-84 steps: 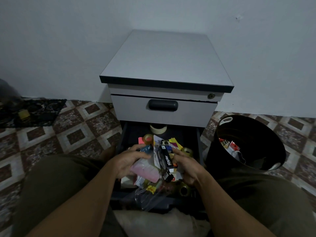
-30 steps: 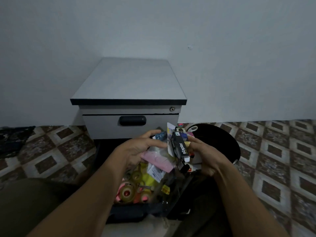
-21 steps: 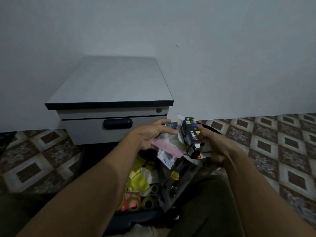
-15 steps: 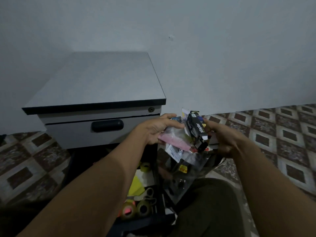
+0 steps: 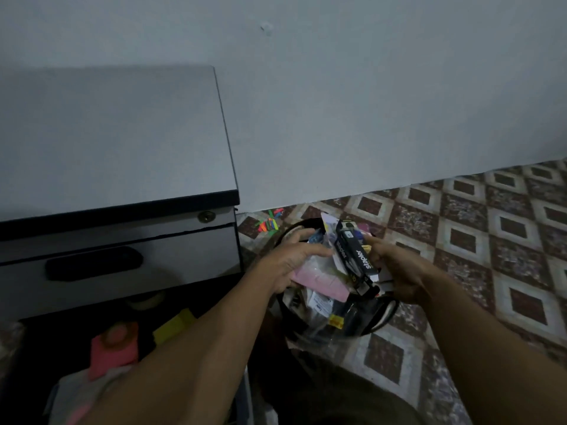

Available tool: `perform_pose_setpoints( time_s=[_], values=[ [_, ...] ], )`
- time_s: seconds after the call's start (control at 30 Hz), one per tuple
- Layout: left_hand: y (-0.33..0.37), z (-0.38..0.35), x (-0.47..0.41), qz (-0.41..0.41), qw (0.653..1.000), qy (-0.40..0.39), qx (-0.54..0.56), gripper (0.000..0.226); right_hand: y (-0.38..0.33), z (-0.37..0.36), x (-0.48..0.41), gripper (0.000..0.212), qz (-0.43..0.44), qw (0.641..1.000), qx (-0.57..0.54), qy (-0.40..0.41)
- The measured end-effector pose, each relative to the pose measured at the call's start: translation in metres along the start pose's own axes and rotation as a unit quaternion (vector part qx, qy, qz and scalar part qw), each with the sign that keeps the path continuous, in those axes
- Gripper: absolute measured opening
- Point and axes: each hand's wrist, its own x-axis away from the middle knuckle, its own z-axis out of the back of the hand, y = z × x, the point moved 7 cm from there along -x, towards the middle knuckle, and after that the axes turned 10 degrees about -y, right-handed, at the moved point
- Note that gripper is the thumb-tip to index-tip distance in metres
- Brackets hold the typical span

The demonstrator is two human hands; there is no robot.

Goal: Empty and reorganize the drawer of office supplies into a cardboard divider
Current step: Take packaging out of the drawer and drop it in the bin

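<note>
Both hands hold one armful of office supplies above the black bin (image 5: 385,314). My left hand (image 5: 293,259) grips the left side, fingers curled over a pink packet (image 5: 319,280) and clear plastic bags. My right hand (image 5: 395,271) grips the right side beside a black stapler box (image 5: 356,259) that stands tilted in the bundle. A clear bag with a yellow tag (image 5: 336,320) hangs down into the bin. At lower left the open bottom drawer (image 5: 76,348) still holds a pink pad (image 5: 112,348), a yellow pad (image 5: 173,325) and a tape roll (image 5: 147,299).
The grey cabinet (image 5: 107,133) stands at left against the white wall, its upper drawer with the dark handle (image 5: 93,265) shut. Small coloured bits (image 5: 270,222) lie on the patterned tile floor behind the bin. My knees fill the lower edge.
Both hands lifted the bundle out of the drawer and carried it right, to above the black bin. My view turned right with it.
</note>
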Motion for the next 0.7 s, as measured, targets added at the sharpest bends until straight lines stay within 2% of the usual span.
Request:
perform_pose_setpoints(
  time_s=[0.17, 0.2, 0.3, 0.4, 0.47, 0.63, 0.7],
  values=[
    [-0.039, 0.006, -0.033, 0.107, 0.993, 0.003, -0.055, 0.084, 0.043, 0.019, -0.036, 0.045, -0.057, 0.997, 0.043, 0.037],
    [-0.044, 0.005, -0.035, 0.131, 0.989, 0.004, -0.071, 0.077, 0.052, 0.023, -0.043, 0.040, -0.071, 0.995, 0.053, 0.046],
    [-0.052, 0.004, -0.046, 0.158, 0.983, 0.006, -0.098, 0.040, 0.066, 0.035, -0.059, 0.032, -0.101, 0.987, 0.088, 0.094],
    [-0.051, 0.007, -0.058, 0.149, 0.977, 0.018, -0.152, 0.033, 0.065, 0.044, -0.072, 0.042, -0.101, 0.975, 0.153, 0.125],
    [-0.047, 0.008, -0.055, 0.146, 0.972, 0.028, -0.180, 0.037, 0.057, 0.043, -0.073, 0.043, -0.090, 0.969, 0.186, 0.132],
    [-0.041, 0.009, -0.043, 0.151, 0.962, 0.031, -0.223, 0.056, 0.041, 0.038, -0.062, 0.022, -0.067, 0.957, 0.228, 0.166],
    [-0.035, 0.009, -0.034, 0.139, 0.963, 0.026, -0.229, 0.061, 0.035, 0.033, -0.056, 0.021, -0.062, 0.954, 0.243, 0.165]
  ],
)
